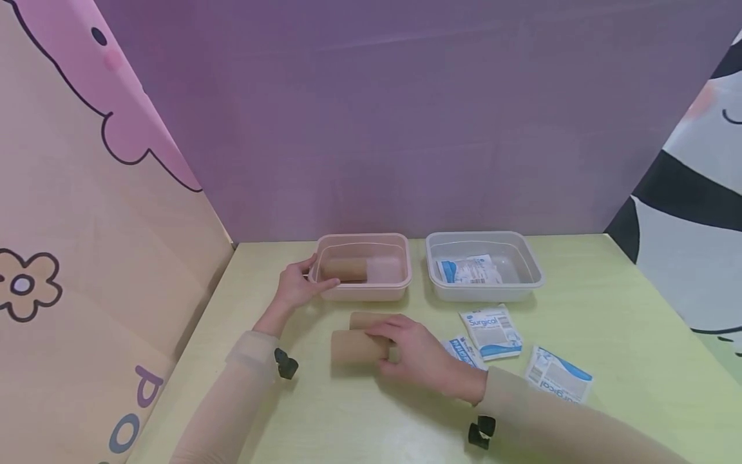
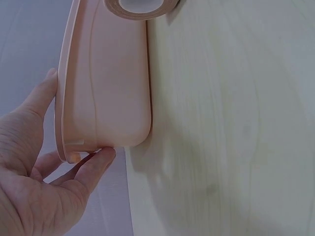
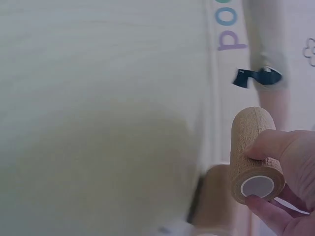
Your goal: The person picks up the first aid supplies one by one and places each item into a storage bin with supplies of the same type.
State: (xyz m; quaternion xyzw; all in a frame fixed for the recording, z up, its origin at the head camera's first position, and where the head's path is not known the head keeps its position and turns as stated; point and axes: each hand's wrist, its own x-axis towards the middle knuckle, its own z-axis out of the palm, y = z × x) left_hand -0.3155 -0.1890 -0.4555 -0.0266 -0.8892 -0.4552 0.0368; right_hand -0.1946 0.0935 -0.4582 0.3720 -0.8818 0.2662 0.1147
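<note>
My left hand (image 1: pixel 294 285) holds the left end of a pink plastic bin (image 1: pixel 371 294), its thumb on the front rim; in the left wrist view the fingers are bent beneath the bin's (image 2: pixel 118 83) lip. Inside the bin lies one tan bandage roll (image 1: pixel 346 268). In front of it, my right hand (image 1: pixel 420 354) grips a second bandage roll (image 1: pixel 355 348) by its right end, thumb on one side and fingers on the other. A third roll (image 1: pixel 364 319) lies just behind that one, partly covered by the hand. The held roll's (image 3: pixel 248 132) core end shows in the right wrist view.
To the right stands a white bin (image 1: pixel 487 294) with surgical packets (image 1: pixel 472 269) inside. A surgical packet (image 1: pixel 493 332) lies before it, another packet (image 1: pixel 464 352) sits partly behind my right wrist, and a third packet (image 1: pixel 559 374) is beside my right forearm. A purple wall (image 1: pixel 406 129) closes the back.
</note>
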